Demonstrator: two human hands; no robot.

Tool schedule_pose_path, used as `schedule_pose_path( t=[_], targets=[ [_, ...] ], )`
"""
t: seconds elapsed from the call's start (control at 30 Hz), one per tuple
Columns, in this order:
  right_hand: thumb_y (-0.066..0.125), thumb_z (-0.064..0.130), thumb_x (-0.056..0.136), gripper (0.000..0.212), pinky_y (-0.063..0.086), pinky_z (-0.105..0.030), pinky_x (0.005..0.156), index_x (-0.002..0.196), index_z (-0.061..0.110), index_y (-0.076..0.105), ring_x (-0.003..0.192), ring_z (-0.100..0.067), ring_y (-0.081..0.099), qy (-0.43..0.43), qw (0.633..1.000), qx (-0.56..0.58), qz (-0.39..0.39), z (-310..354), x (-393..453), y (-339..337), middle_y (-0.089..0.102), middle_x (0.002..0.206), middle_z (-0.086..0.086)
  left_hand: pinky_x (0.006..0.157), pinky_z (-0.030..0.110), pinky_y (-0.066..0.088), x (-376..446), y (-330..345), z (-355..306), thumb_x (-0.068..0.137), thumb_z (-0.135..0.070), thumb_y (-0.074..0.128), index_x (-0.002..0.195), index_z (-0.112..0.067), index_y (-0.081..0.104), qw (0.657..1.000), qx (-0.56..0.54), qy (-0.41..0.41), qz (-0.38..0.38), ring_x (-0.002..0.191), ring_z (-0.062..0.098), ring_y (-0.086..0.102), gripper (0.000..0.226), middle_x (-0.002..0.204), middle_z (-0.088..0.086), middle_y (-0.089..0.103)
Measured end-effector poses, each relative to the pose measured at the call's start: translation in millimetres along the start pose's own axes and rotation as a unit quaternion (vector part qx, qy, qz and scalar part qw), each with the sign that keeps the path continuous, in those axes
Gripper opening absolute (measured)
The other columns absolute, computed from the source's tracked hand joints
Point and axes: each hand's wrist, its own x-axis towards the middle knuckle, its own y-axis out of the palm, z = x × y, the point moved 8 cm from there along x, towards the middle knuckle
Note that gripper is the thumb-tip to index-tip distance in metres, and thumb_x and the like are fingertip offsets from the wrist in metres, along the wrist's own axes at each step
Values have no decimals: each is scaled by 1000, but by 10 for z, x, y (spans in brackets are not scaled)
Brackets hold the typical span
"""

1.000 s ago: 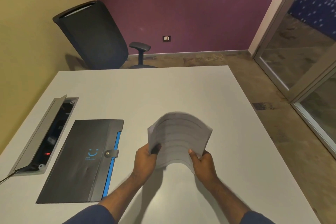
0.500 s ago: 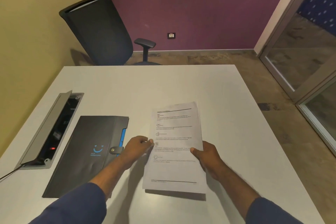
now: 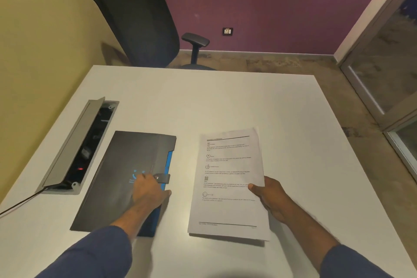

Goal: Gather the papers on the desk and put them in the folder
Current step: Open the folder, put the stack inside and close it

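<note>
A stack of printed white papers [image 3: 228, 178] is held just above the white desk [image 3: 225, 101] by its right edge in my right hand [image 3: 269, 196]. Left of it lies the closed dark grey folder [image 3: 126, 165] with a blue edge and a grey clasp tab [image 3: 162, 178]. My left hand [image 3: 147, 190] rests on the folder beside the clasp, fingers at the tab and thumb at the folder's right edge. Whether it grips the tab is unclear.
An open cable box [image 3: 81, 149] with a raised grey lid is sunk into the desk's left side, a cable trailing off toward the left edge. A black office chair [image 3: 140, 22] stands beyond the far edge. Glass doors [image 3: 388, 70] are on the right.
My left hand let go of the papers and moved left onto the folder at its clasp. The papers went from bent upright to flat, now held by my right hand alone.
</note>
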Motion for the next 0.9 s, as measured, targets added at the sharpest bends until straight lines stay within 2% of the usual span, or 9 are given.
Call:
schedule_pose_path(
  t=[0.1,0.17,0.33,0.47,0.53,0.63,0.73,0.8,0.9],
  targets=[
    [67,4,89,22,53,-43,96,108,16,68,100,-26,71,4,1000,-14,8,-1,-49,39,75,106,-4,93,28,46,70,58,48,71,-63,74,127,-7,45,1000,16,13,3,114,20,50,84,124,8,50],
    [67,3,89,26,53,-43,96,113,12,67,101,-27,71,2,1000,-14,9,5,-89,55,75,107,-5,92,29,47,128,88,89,73,-56,76,127,-6,45,999,-29,-2,25,115,22,51,80,126,10,50],
    [65,1,89,25,52,-42,96,111,12,66,100,-27,70,8,1000,-9,-1,-2,-138,107,74,106,-6,92,29,53,246,101,112,80,-55,71,123,-8,52,997,-58,-3,42,106,19,57,67,117,8,56],
    [65,1,89,24,53,-39,93,110,13,66,98,-24,71,13,1000,-13,-4,-13,-145,173,74,104,-4,93,32,50,309,154,149,79,-49,74,126,-7,51,996,-74,-16,46,113,24,55,67,126,11,52],
    [65,1,89,24,54,-37,89,109,14,67,95,-21,71,13,1000,-13,-11,-24,-151,192,75,101,-2,95,33,49,294,159,91,86,-47,68,124,-11,54,997,-65,15,46,110,22,56,54,125,10,55],
    [65,1,89,24,54,-36,88,110,14,67,94,-21,72,13,1000,-14,-20,-41,-161,229,75,100,-1,92,35,52,240,200,16,86,-27,71,124,-11,55,993,-93,52,49,104,25,58,43,123,12,52],
    [65,3,89,27,52,-43,97,115,9,66,100,-27,70,14,999,-15,-29,-45,-175,271,74,108,-7,77,29,48,107,174,-56,87,-11,66,123,-23,52,991,-90,100,6,103,22,56,41,124,6,47],
    [66,4,89,28,51,-47,99,117,8,66,102,-30,70,12,999,-10,-35,-21,-176,300,74,110,-9,71,25,46,-26,151,-144,82,1,62,116,-33,53,983,-83,164,-24,94,16,53,48,117,1,48],
    [67,4,88,27,52,-46,97,115,8,67,101,-30,70,1,999,4,-34,48,-174,360,74,109,-9,80,29,50,-143,255,-243,85,-1,55,135,-39,48,967,-50,249,-1,98,17,52,64,110,-3,50]
  ],
)
